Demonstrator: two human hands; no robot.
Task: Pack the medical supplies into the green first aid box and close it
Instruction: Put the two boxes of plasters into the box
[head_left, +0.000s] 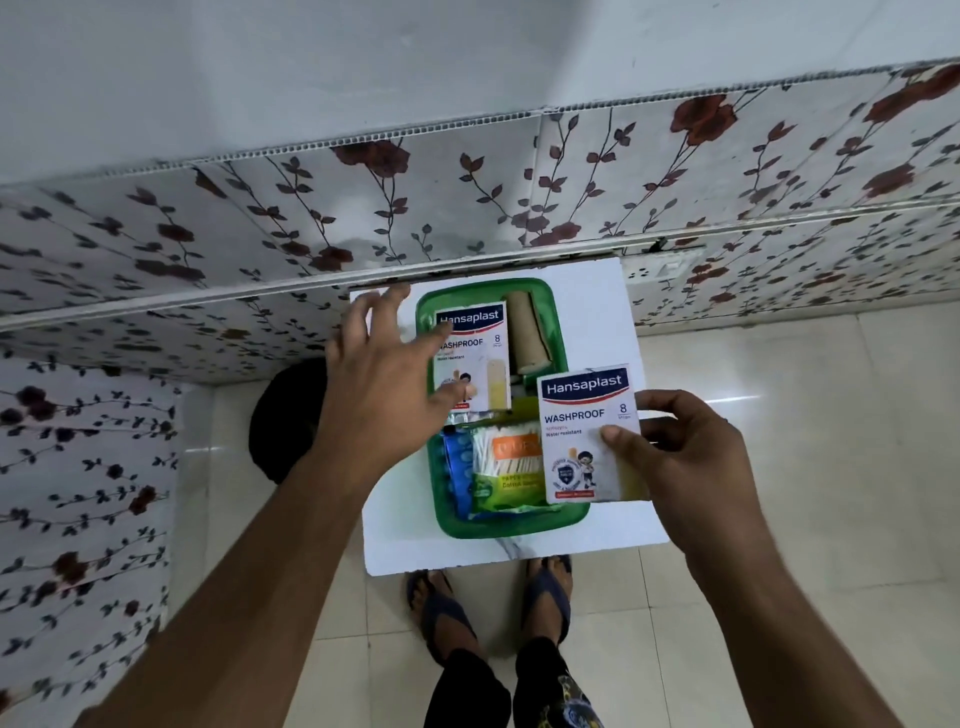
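Observation:
The green first aid box (563, 332) lies open on a white board (592, 291). Inside it are a Hansaplast plaster pack (480, 338), a beige bandage roll (527, 332), a bag of cotton swabs (511, 462) and a blue packet (457, 467). My right hand (691, 462) grips a second Hansaplast pack (587, 431) over the box's right side. My left hand (384, 374) hovers with fingers spread over the box's left edge, its fingertips over the first pack. No lid is visible.
The board stands on a pale tiled floor (779, 493) against a flower-patterned wall (467, 197). A dark round object (283, 415) sits left of the board. My sandalled feet (493, 592) are just below the board's near edge.

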